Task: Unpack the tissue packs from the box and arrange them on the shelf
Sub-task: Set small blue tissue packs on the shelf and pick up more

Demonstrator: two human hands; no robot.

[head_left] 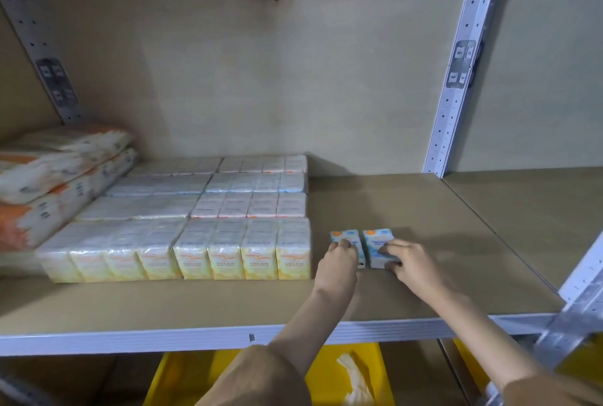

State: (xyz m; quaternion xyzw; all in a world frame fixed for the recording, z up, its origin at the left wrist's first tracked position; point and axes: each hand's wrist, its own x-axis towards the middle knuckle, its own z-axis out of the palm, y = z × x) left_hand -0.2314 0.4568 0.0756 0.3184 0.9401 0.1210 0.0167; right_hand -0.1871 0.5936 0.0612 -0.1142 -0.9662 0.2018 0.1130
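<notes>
The shelf board (424, 209) lies bare across the centre-right of the frame, from the back panel (261, 79) to the front edge, so there is open passage there. The left half is blocked by the rows of wrapped tissue packs (228, 226), with larger stacked bags (58, 170) at far left. Two small blue packs (362, 242) (both hands are on them) sit just right of the rows. The upright post (456, 79) bounds the right side.

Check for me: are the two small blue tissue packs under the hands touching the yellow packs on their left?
Apart. The head view shows a bare strip of shelf between the left blue pack and the nearest yellow pack; the right blue pack lies farther away.
</notes>
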